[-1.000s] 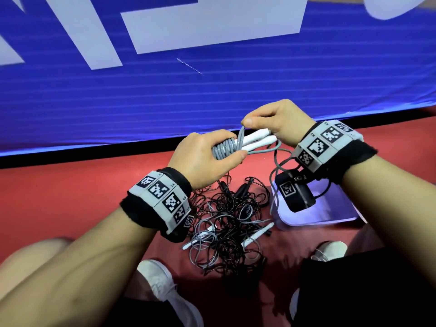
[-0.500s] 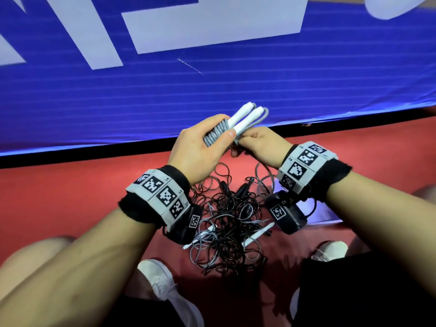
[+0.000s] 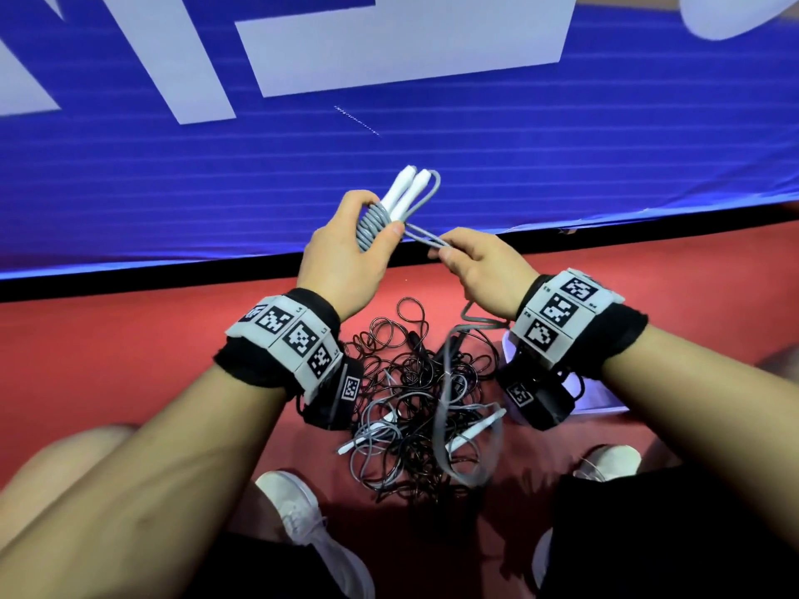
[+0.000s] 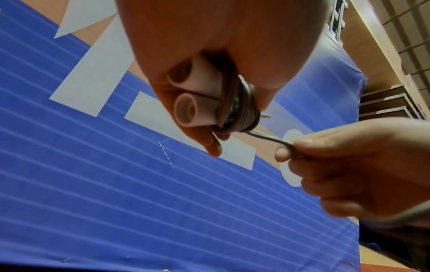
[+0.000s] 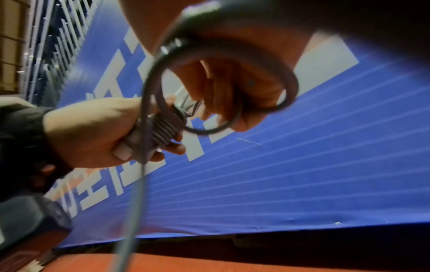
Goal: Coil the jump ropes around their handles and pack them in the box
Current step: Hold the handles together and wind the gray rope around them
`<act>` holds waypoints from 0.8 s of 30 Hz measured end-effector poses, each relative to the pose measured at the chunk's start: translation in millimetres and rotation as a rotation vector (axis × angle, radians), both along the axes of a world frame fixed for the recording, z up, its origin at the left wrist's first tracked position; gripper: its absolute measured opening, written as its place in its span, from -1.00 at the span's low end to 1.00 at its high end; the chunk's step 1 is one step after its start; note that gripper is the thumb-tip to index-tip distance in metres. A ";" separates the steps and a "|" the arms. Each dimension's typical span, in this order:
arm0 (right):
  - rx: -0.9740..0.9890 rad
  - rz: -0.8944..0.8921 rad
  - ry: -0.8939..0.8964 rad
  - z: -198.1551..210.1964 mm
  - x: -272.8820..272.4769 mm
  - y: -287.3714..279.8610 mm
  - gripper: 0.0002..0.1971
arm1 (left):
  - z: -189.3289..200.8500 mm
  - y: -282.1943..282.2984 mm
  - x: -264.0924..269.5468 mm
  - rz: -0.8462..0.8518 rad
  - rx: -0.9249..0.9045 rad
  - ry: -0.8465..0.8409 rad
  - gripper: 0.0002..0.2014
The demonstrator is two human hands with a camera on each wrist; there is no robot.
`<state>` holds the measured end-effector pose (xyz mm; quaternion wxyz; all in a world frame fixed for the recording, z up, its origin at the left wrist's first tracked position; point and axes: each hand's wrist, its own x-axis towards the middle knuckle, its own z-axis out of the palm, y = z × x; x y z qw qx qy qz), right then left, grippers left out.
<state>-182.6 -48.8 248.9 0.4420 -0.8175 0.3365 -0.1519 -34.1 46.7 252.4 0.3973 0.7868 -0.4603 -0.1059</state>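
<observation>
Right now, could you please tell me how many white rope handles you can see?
4: two white handles side by side in the left hand, two more lying in the rope tangle on the floor. Others may be buried.

A blue padded mat (image 3: 389,166) with large white lettering (image 3: 402,41) stands behind the red floor (image 3: 108,339) — a black strip along its foot — and white shoes (image 3: 311,529) rest on that floor.

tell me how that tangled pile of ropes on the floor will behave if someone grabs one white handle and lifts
Probably floppy: the tangled pile lies in loose limp loops. Lifting one white handle would likely drag neighbouring cords along, since black and grey strands cross over it. It looks light, being thin cord.
</observation>
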 end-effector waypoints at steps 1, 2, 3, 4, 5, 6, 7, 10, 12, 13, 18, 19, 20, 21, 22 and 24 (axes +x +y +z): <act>-0.049 0.021 0.006 2.0 0.3 3.4 -0.81 | -0.8 0.0 -0.1 0.003 0.018 -0.016 -0.72; -0.109 0.045 0.012 3.3 0.5 6.2 -0.80 | -1.8 -0.4 -0.3 0.006 0.035 -0.034 -0.71; -0.169 0.069 0.025 4.1 0.7 9.1 -0.79 | -2.9 -0.7 -0.7 0.011 0.049 -0.055 -0.70; -0.221 0.088 0.043 4.3 0.9 11.4 -0.79 | -3.7 -0.8 -0.5 0.018 0.059 -0.076 -0.70; -0.256 0.100 0.054 5.1 1.1 13.9 -0.79 | -4.4 -0.9 0.1 0.023 0.066 -0.097 -0.69; -0.276 0.108 0.061 6.0 1.0 15.4 -0.79 | -5.6 -1.2 1.3 0.022 0.069 -0.116 -0.67; -0.290 0.116 0.068 7.5 0.0 16.3 -0.79 | -7.0 -1.7 2.2 0.015 0.071 -0.132 -0.67; -0.328 0.138 0.112 11.4 -1.7 17.5 -0.77 | -11.9 -2.4 3.0 0.005 0.099 -0.163 -0.70; -0.367 0.147 0.160 14.0 -2.0 18.4 -0.77 | -14.1 -4.1 3.3 0.003 0.117 -0.164 -0.70; -0.378 0.153 0.176 14.6 -1.9 18.4 -0.77 | -14.5 -4.6 3.6 0.002 0.128 -0.161 -0.70; -0.458 0.165 0.298 18.5 -7.9 7.4 -0.82 | -15.5 -5.8 5.4 -0.011 0.195 -0.196 -0.68; -0.483 0.166 0.330 18.7 -9.4 4.5 -0.81 | -15.8 -5.2 6.1 -0.011 0.218 -0.208 -0.67; -0.512 0.166 0.348 19.2 -11.2 2.1 -0.80 | -16.0 -4.7 6.6 -0.008 0.237 -0.211 -0.66; -0.540 0.168 0.353 20.1 -12.6 0.4 -0.79 | -15.8 -4.4 7.2 -0.007 0.255 -0.210 -0.65; -0.567 0.176 0.342 21.5 -13.3 -0.4 -0.78 | -15.2 -4.1 7.2 -0.012 0.272 -0.211 -0.65; -0.608 0.206 0.300 24.4 -13.7 -1.8 -0.75 | -12.5 -4.0 4.3 -0.036 0.313 -0.227 -0.67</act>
